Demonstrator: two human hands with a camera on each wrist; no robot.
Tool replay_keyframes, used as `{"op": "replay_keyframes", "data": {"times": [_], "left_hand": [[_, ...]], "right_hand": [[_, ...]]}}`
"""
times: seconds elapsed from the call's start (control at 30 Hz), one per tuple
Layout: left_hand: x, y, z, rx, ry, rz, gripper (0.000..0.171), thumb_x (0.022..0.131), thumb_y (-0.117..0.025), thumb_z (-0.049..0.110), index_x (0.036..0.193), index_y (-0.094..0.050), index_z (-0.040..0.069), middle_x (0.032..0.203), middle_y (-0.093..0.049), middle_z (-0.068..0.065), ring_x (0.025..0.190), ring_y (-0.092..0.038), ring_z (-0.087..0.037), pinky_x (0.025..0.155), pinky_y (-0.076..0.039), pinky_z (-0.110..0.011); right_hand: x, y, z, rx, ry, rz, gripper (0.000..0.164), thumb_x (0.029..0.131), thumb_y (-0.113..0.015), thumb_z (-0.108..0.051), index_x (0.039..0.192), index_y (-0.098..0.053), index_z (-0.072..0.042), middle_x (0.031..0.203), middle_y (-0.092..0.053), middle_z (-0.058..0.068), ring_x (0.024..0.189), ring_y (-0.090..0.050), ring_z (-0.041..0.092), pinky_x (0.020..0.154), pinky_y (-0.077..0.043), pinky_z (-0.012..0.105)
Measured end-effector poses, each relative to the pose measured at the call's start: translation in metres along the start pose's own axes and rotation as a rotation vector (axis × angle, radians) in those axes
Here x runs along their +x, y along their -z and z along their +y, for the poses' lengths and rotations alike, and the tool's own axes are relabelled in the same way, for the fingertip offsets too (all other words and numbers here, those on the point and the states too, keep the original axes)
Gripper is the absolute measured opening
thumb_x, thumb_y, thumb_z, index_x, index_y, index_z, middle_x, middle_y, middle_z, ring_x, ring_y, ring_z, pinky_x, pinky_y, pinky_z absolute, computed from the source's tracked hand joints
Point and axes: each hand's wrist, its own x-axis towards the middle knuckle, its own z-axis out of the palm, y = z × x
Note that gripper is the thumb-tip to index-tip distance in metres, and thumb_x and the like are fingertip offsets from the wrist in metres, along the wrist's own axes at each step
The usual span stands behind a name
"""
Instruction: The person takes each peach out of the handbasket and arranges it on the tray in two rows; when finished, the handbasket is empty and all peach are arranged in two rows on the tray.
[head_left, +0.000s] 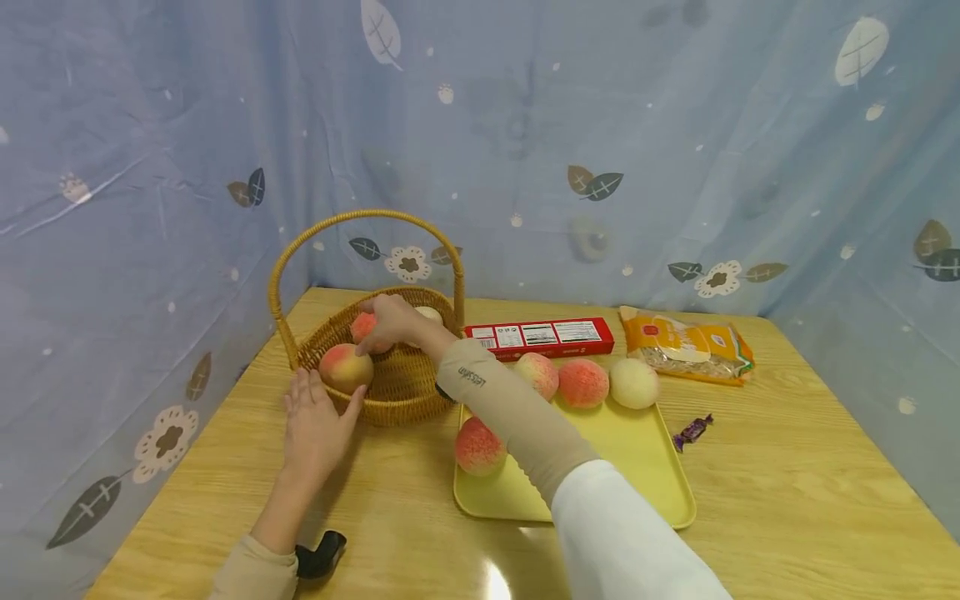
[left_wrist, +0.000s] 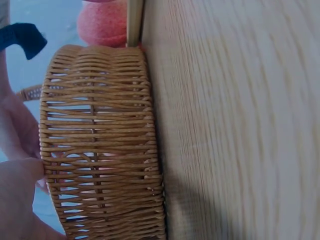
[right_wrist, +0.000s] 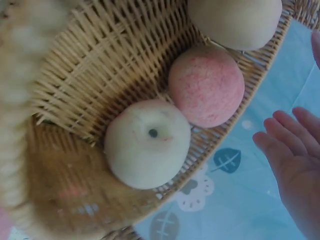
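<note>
A wicker basket (head_left: 412, 412) with a tall arched handle holds a yellow-pink peach (head_left: 347, 369), a pink peach (right_wrist: 206, 86) and a pale peach (right_wrist: 147, 145). My right hand (head_left: 397, 321) is over the basket, its thumb close to the yellow-pink peach. In the right wrist view its fingers (right_wrist: 287, 135) are extended, with nothing between them. At the basket's near left side, my left hand (head_left: 318, 425) touches the rim with spread fingers and thumb. The left wrist view shows that thumb (left_wrist: 30, 170) against the woven rim.
A yellow tray (head_left: 630, 467) right of the basket carries several peaches, among them a red one (head_left: 480, 447) and a pale one (head_left: 634, 383). Behind it lie a red box (head_left: 540, 336) and an orange packet (head_left: 686, 346). A purple-wrapped candy (head_left: 693, 432) lies right of the tray.
</note>
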Motion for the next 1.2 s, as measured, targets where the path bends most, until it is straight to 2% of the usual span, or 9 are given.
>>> {"op": "replay_keyframes", "data": {"times": [0.13,0.27,0.37,0.47,0.6,0.8,0.93,1.07,1.2], "left_hand": [[-0.001,-0.001,0.002,-0.004,0.013,-0.015,0.094,0.101,-0.036,0.053,0.141,-0.009,-0.027,0.148,-0.001,-0.043,0.139,-0.003,-0.056,0.111,-0.007,-0.063],[0.0,-0.001,0.004,-0.004,0.015,-0.004,0.092,0.101,-0.038,0.052,0.141,-0.01,-0.026,0.149,-0.002,-0.042,0.14,-0.004,-0.055,0.112,-0.006,-0.062],[0.001,0.0,0.004,-0.002,0.013,0.005,0.093,0.101,-0.036,0.054,0.142,-0.01,-0.026,0.15,-0.002,-0.042,0.14,-0.004,-0.055,0.112,-0.006,-0.061],[0.002,0.0,0.003,0.003,0.017,0.009,0.094,0.101,-0.035,0.056,0.142,-0.01,-0.026,0.15,-0.003,-0.042,0.14,-0.005,-0.055,0.113,-0.006,-0.061],[0.001,0.0,0.003,0.018,0.024,0.01,0.094,0.101,-0.035,0.055,0.142,-0.01,-0.026,0.149,-0.003,-0.042,0.139,-0.006,-0.056,0.113,-0.006,-0.06],[0.0,-0.003,0.006,0.024,0.031,-0.013,0.091,0.102,-0.036,0.052,0.142,-0.01,-0.025,0.15,-0.003,-0.042,0.14,-0.005,-0.055,0.113,-0.006,-0.06],[0.0,-0.005,0.008,0.018,0.032,-0.001,0.09,0.101,-0.039,0.05,0.143,-0.011,-0.025,0.15,-0.005,-0.041,0.141,-0.005,-0.053,0.114,-0.007,-0.058],[0.0,-0.004,0.007,0.006,0.038,0.02,0.09,0.101,-0.041,0.049,0.142,-0.012,-0.025,0.15,-0.006,-0.042,0.141,-0.007,-0.053,0.114,-0.007,-0.058],[-0.002,-0.004,0.004,-0.004,0.042,0.026,0.091,0.101,-0.04,0.052,0.142,-0.012,-0.025,0.15,-0.005,-0.042,0.14,-0.007,-0.054,0.114,-0.007,-0.059]], "right_hand": [[0.007,-0.008,-0.006,-0.126,0.047,-0.049,0.076,0.083,-0.079,-0.021,0.147,-0.043,-0.007,0.142,-0.052,0.009,0.133,-0.044,0.025,0.103,-0.042,0.028],[0.011,-0.013,-0.011,-0.288,0.14,-0.109,0.063,0.091,-0.068,-0.013,0.147,-0.041,-0.005,0.13,-0.061,0.013,0.117,-0.057,0.02,0.094,-0.045,0.02],[0.015,-0.016,-0.014,-0.398,0.183,-0.178,0.056,0.097,-0.058,-0.01,0.149,-0.038,-0.004,0.142,-0.052,0.012,0.124,-0.053,0.018,0.1,-0.039,0.019],[0.019,-0.02,-0.016,-0.456,0.182,-0.237,0.062,0.096,-0.061,-0.012,0.151,-0.034,-0.006,0.155,-0.035,0.007,0.14,-0.036,0.018,0.112,-0.026,0.021],[0.023,-0.025,-0.019,-0.507,0.173,-0.281,0.071,0.092,-0.067,-0.013,0.153,-0.031,-0.01,0.157,-0.03,0.004,0.142,-0.032,0.017,0.113,-0.024,0.023],[0.027,-0.029,-0.017,-0.491,0.14,-0.3,0.077,0.088,-0.072,-0.02,0.154,-0.031,-0.013,0.154,-0.036,0.002,0.14,-0.035,0.018,0.112,-0.028,0.025],[0.029,-0.031,-0.015,-0.517,0.141,-0.292,0.072,0.086,-0.075,-0.024,0.149,-0.041,-0.011,0.147,-0.046,0.003,0.135,-0.041,0.019,0.109,-0.032,0.025],[0.03,-0.031,-0.016,-0.582,0.199,-0.233,0.053,0.081,-0.076,-0.028,0.129,-0.06,-0.01,0.123,-0.061,0.002,0.115,-0.055,0.017,0.095,-0.044,0.024],[0.03,-0.029,-0.019,-0.649,0.251,-0.156,0.036,0.078,-0.073,-0.033,0.106,-0.064,-0.013,0.098,-0.062,-0.003,0.089,-0.059,0.013,0.075,-0.049,0.025]]}}
